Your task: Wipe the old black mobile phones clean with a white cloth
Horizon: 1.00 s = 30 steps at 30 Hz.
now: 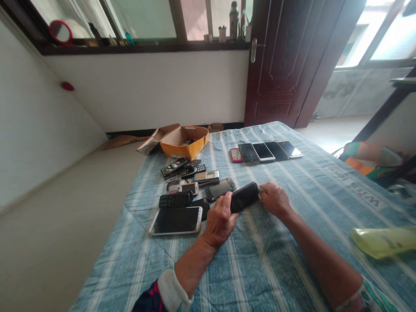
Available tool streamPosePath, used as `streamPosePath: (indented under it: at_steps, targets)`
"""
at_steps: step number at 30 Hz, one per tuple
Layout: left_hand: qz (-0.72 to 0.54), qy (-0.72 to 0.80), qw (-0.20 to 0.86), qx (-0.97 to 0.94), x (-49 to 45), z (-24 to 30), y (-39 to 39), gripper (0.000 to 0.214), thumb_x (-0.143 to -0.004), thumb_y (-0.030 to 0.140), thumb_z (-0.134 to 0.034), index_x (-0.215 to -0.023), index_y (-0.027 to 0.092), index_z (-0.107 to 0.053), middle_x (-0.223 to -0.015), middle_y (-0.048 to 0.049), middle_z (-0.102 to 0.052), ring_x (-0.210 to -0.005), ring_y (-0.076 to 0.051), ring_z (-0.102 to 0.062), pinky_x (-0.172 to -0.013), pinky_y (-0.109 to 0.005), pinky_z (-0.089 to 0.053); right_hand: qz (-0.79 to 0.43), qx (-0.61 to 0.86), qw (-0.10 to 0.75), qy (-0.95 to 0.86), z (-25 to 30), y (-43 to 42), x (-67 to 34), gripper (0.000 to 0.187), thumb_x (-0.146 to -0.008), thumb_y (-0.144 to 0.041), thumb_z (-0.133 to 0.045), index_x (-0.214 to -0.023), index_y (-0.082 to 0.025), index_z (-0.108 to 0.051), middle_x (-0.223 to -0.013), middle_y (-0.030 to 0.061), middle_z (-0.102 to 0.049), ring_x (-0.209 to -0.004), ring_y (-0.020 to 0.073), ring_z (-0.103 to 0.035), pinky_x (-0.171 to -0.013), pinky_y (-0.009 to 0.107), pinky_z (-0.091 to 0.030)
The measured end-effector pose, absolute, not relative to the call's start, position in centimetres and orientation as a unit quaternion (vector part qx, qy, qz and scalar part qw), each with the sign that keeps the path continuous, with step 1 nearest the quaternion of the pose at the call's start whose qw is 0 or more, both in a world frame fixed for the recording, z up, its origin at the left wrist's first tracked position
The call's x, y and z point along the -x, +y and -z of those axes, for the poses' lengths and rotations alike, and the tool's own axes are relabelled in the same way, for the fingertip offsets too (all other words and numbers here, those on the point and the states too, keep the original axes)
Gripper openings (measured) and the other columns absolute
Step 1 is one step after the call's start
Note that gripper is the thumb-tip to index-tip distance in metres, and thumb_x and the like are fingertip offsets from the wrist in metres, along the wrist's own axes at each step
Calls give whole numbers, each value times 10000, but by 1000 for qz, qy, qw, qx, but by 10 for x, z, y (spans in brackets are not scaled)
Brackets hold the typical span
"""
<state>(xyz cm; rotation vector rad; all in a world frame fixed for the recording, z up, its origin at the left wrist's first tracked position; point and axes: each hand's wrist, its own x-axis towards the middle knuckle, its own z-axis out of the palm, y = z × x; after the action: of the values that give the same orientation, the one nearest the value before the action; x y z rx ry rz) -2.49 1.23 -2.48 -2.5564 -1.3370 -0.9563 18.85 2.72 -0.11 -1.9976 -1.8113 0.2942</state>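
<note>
A black smartphone (244, 197) is tilted above the bed, with my left hand (221, 219) closed around its near left end. At the phone's far right end, my right hand (275, 199) is closed in a pinch. Something small and whitish shows at its fingertips, too unclear to name. Left of my left hand lie several old phones in a loose pile, among them a large white smartphone (176, 220), a black keypad phone (175, 199) and a dark grey phone (220, 189). Farther off, a pink phone (235, 155) begins a row of smartphones, including a white one (263, 151).
A blue striped cloth (234, 268) covers the bed. An open orange cardboard box (183, 149) stands at its far left, with something dark inside. On the right lies a translucent yellow object (383, 240). Beyond are a dark red door (286, 65) and a windowsill (146, 48) holding bottles.
</note>
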Motion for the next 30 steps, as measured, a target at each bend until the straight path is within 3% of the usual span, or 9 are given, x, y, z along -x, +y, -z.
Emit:
streamPosePath:
  at_steps: [3, 9, 16, 20, 24, 30]
  targets:
    - [314, -434, 60, 843, 25, 24, 12, 637, -737, 132, -697, -1283, 126, -369, -979, -100, -632, -892, -252, -642, -772, -361, -578, -106, 714, 224, -655, 1, 28, -190, 264, -742, -110, -466, -705, -203, -710, -750, 19, -622, -666, 123, -521, -578, 232, -290]
    - [310, -418, 62, 852, 25, 24, 13, 640, -755, 127, -669, -1314, 133, -355, -986, -100, -623, -926, -257, -635, -805, -372, -573, -88, 640, 413, -642, 13, 30, -189, 346, -789, -157, -454, -977, -221, -737, -757, 8, -635, -683, 138, -580, -641, 233, -393]
    - [311, -415, 78, 851, 25, 24, 14, 619, -771, 140, -641, -1313, 127, -340, -950, -95, -626, -873, -256, -644, -756, -363, -580, -37, 663, 340, -666, 18, 30, -189, 304, -796, -114, -463, -832, -217, -747, -693, 15, -613, -608, 138, -553, -575, 248, -368]
    - [308, -408, 88, 855, 26, 23, 14, 597, -780, 123, -607, -1316, 122, -344, -973, -107, -624, -892, -257, -640, -776, -367, -576, 55, 591, 405, -695, 13, 26, -180, 348, -860, -84, -413, -1032, -173, -702, -847, 59, -643, -780, 172, -588, -700, 261, -440]
    - [310, -396, 97, 859, 26, 23, 14, 550, -808, 135, -560, -1317, 103, -353, -977, -120, -621, -894, -255, -634, -772, -364, -576, 144, 494, 409, -754, 5, 15, -161, 334, -933, -105, -363, -992, -149, -689, -948, 99, -652, -918, 209, -561, -821, 313, -470]
    - [312, -393, 89, 860, 27, 22, 13, 495, -859, 211, -503, -1323, 116, -359, -982, -128, -625, -895, -261, -635, -769, -375, -573, 149, 430, 376, -807, 3, 6, -146, 297, -961, -146, -386, -965, -161, -682, -1024, 101, -655, -1021, 221, -548, -867, 353, -490]
